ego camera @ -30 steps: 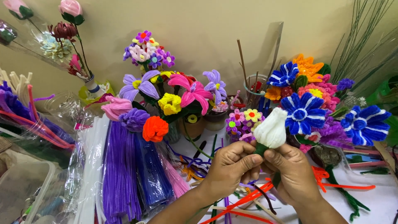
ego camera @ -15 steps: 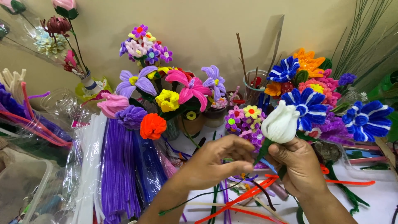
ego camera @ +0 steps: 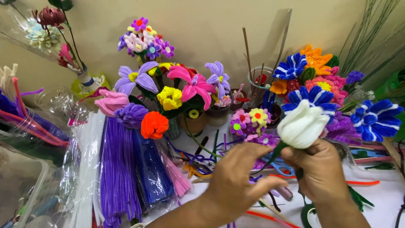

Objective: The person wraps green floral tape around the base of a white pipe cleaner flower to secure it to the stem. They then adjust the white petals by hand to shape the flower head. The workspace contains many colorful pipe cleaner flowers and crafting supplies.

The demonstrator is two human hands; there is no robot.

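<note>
My right hand (ego camera: 322, 171) grips the green stem of a white fuzzy tulip bud (ego camera: 303, 124) made of pipe cleaners, holding it upright over the white table (ego camera: 386, 209). My left hand (ego camera: 238, 179) sits just left of the stem, fingers curled, thumb and fingertips close to the green stem below the bud; whether it pinches the stem I cannot tell. Loose red and green pipe cleaners (ego camera: 363, 183) lie under my hands.
Many pipe-cleaner flowers stand behind: blue-and-white blooms (ego camera: 375, 120), a pink lily (ego camera: 194, 86), an orange pompom (ego camera: 154, 124). Packs of purple and blue pipe cleaners (ego camera: 126, 177) lie at left beside a clear plastic bin (ego camera: 23, 185). A cup of sticks (ego camera: 257, 86) stands by the wall.
The white bud has risen slightly and shifted right with my right hand. My left hand has slid lower and leftward along the stem.
</note>
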